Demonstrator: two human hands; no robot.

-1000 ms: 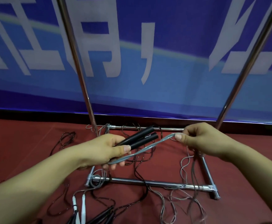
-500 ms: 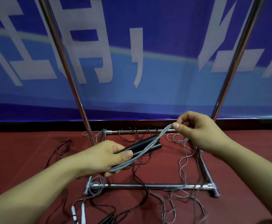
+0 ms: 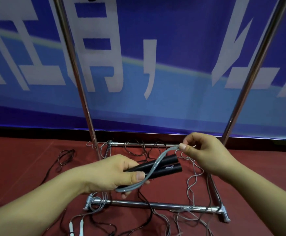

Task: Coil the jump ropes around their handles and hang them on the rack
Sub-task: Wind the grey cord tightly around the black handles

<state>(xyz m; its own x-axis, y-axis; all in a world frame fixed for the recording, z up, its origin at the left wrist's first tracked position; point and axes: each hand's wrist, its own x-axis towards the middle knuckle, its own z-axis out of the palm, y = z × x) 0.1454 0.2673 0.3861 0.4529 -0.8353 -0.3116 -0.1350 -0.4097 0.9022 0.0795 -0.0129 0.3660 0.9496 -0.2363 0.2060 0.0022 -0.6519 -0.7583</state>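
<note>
Jump-rope handles [image 3: 157, 167], two black ones side by side, sit clamped in my left hand [image 3: 115, 174] at centre frame, thumb pressing the grey cord [image 3: 153, 169] against them. My right hand [image 3: 205, 154] pinches the doubled cord just right of centre. Over the last second that hand has risen and swung the cord from below the handles to diagonally across them, so I judge the first wrap is started. Outward, loose ropes [image 3: 193, 184] litter the red floor [image 3: 19, 167] inside the rack [image 3: 156, 205] base.

Left hand [image 3: 111, 174]: fingers curled, thumb pressed flat along the front, forearm reaching in from lower left. Right hand [image 3: 205, 154]: thumb and forefinger pinched together, remaining fingers curled loosely behind.
</note>
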